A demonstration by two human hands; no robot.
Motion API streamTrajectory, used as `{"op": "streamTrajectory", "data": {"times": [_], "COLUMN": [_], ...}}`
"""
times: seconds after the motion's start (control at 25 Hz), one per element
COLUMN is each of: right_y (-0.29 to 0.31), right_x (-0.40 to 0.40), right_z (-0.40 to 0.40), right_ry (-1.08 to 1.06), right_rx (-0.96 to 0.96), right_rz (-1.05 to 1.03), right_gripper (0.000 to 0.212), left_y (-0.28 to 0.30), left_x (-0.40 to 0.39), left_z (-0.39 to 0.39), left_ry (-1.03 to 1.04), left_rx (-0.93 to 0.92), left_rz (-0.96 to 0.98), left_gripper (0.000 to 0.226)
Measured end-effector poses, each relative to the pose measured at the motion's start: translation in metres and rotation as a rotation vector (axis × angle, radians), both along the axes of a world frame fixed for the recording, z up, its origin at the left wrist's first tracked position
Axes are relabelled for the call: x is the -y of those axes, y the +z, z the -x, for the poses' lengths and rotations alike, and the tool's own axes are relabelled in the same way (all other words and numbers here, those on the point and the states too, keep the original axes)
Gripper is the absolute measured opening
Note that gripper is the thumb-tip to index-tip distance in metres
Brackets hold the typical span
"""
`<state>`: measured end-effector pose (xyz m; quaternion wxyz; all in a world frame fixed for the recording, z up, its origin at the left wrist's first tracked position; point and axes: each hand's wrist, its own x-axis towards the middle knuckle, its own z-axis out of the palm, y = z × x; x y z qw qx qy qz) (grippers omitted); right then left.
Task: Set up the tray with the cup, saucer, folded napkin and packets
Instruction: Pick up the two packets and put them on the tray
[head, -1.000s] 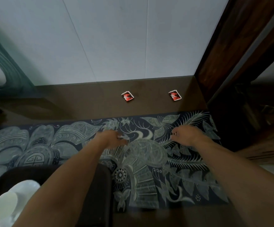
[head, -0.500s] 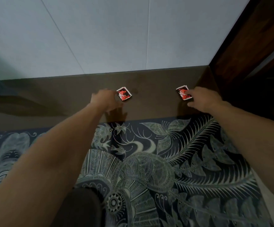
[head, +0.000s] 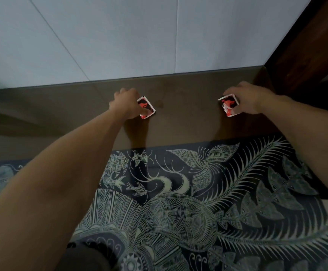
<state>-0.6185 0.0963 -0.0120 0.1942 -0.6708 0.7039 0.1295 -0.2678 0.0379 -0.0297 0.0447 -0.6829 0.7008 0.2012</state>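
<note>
At the table's far edge, the left hand [head: 127, 103] pinches one red packet [head: 146, 107] at 11 o'clock; the right hand [head: 247, 100] curls round another red packet [head: 229, 105] at 1 o'clock. Both packets look light, thin and floppy, best pinched at an edge.

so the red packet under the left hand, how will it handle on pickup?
Probably light and thin: the left packet lies flat on the glossy brown tabletop, so it may slide before the left hand gets under an edge. Its corner looks slightly lifted, which suggests a flexible sachet that bends rather than stays stiff. Unlikely to roll or tip.
</note>
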Motion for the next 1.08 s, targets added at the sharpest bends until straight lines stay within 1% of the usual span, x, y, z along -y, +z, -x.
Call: {"op": "streamTrajectory", "data": {"times": [0.08, 0.16, 0.28, 0.36, 0.44, 0.52, 0.72, 0.96, 1.08], "right_y": [0.002, 0.005, 0.016, 0.027, 0.038, 0.049, 0.076, 0.089, 0.089], "right_x": [0.000, -0.003, -0.017, -0.033, -0.055, -0.080, -0.154, -0.241, -0.277], "right_z": [-0.002, -0.005, -0.013, -0.021, -0.031, -0.043, -0.076, -0.127, -0.156], "right_ry": [-0.036, -0.059, -0.093, -0.112, -0.132, -0.149, -0.164, -0.105, -0.066], "right_rx": [0.020, 0.025, 0.075, 0.124, 0.162, 0.189, 0.263, 0.340, 0.365], "right_rz": [0.026, 0.044, 0.067, 0.077, 0.078, 0.086, 0.099, 0.084, 0.063], "right_gripper": [0.064, 0.056, 0.038, 0.029, 0.022, 0.020, 0.019, 0.017, 0.018], "left_y": [0.000, 0.001, 0.005, 0.015, 0.027, 0.044, 0.085, 0.111, 0.117], "left_x": [0.001, -0.002, -0.016, -0.030, -0.049, -0.074, -0.166, -0.276, -0.317], "left_z": [-0.001, 0.000, -0.001, -0.004, -0.008, -0.011, -0.028, -0.064, -0.086], "left_ry": [0.008, 0.016, 0.007, -0.006, -0.018, -0.010, -0.003, 0.033, 0.057], "left_rx": [-0.024, -0.066, -0.103, -0.098, -0.105, -0.137, -0.288, -0.283, -0.268], "left_rz": [-0.011, -0.012, 0.040, 0.047, 0.021, -0.010, -0.112, -0.130, -0.159], "left_gripper": [0.065, 0.054, 0.031, 0.025, 0.028, 0.030, 0.028, 0.024, 0.032]}}
